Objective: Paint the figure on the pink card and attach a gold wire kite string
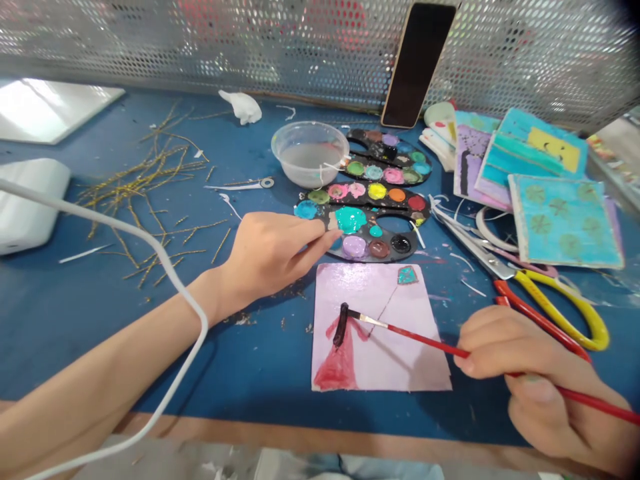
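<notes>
My right hand (pixel 545 380) is closed around a thin paintbrush (pixel 425 339) with a red handle. Its dark bristles touch a black stroke at the head of a painted figure in a red dress. This figure is on a small pink painted square (pixel 400 360), where a line runs up to a teal kite shape. Just behind the square lies a black paint palette (pixel 387 212) with round wells of many colours and a big teal blob. The fingers of my left hand (pixel 270 253) are closed at its left edge; the thumb is hidden.
Behind stand a plastic bowl (pixel 310 160) of cloudy water, a second palette (pixel 417 163) and a leaning phone (pixel 417 67). Scissors (pixel 505 267) and painted squares (pixel 565 223) lie right. Gold glittery strands (pixel 145 180) spread left; a white cable (pixel 170 267) crosses my left forearm.
</notes>
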Tool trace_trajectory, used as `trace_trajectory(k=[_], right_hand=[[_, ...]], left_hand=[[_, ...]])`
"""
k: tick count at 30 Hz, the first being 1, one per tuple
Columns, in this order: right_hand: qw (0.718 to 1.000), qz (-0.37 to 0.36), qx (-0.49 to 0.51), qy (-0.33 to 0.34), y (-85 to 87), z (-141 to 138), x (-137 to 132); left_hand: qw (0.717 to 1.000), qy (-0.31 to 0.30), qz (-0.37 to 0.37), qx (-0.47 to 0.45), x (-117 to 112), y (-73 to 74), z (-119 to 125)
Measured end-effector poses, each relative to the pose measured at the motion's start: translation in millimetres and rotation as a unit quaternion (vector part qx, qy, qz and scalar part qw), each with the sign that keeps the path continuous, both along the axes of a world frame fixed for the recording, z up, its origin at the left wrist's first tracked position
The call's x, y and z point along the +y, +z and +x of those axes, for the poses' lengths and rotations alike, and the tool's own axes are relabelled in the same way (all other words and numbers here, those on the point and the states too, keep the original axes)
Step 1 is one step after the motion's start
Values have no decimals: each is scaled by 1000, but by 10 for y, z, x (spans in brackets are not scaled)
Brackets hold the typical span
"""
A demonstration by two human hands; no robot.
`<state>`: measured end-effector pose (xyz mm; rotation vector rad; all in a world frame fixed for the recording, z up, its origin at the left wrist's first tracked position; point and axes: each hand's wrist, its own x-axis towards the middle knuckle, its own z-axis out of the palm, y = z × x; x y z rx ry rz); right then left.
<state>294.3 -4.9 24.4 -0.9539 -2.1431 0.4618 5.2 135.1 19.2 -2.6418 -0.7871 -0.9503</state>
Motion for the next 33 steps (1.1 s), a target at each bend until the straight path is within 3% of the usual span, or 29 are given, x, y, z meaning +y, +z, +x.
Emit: trace_trajectory(k=[6, 12, 19, 33], right_hand=[[999, 6, 18, 33, 81, -45, 85], [1000, -5, 15, 21, 68, 4, 136], [997, -46, 52, 32, 121, -53, 174], [992, -57, 39, 102, 41, 54, 144]], left_hand=[[1000, 5, 10, -12, -5, 8, -13], [994, 68, -76, -30, -43, 39, -39], [994, 63, -83, -24, -23, 28, -40], [993, 65, -95, -20, -51, 60, -19]])
